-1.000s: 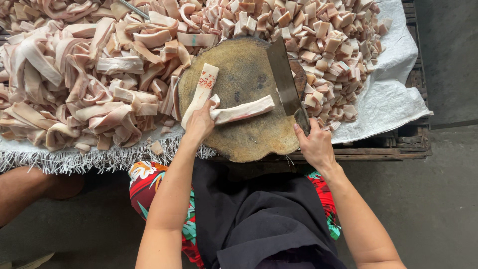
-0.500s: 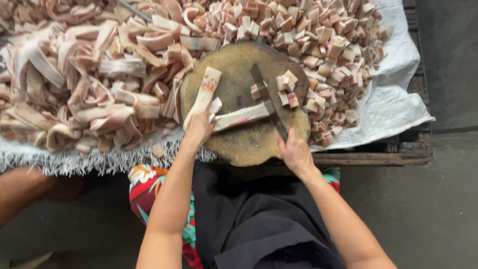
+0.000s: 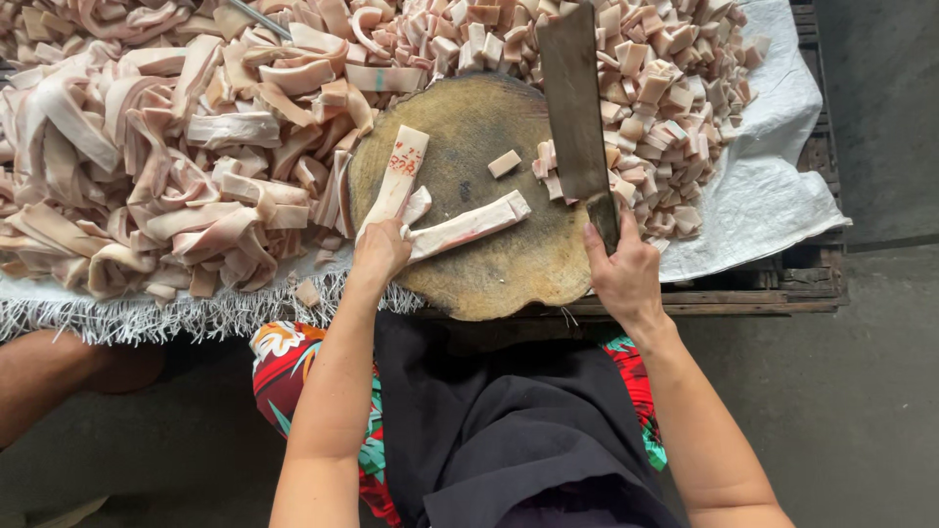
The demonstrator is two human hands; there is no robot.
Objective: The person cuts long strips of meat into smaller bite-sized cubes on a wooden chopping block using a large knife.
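A round wooden chopping block lies in front of me. My left hand pinches the near ends of two pale strips of pork skin that fan out across the block. My right hand grips the handle of a broad cleaver, whose blade lies flat over the block's right side, pointing away from me. A few cut pink-white cubes lie on the block beside the blade.
A big heap of long uncut strips fills the left. A pile of cut cubes covers the right and far side, on a white woven sheet over a wooden pallet. Another person's arm shows at lower left.
The cleaver swept from the block's right edge across it, then swung to the right side pointing away, pushing cut cubes toward the pile. My left hand kept hold of the strips.
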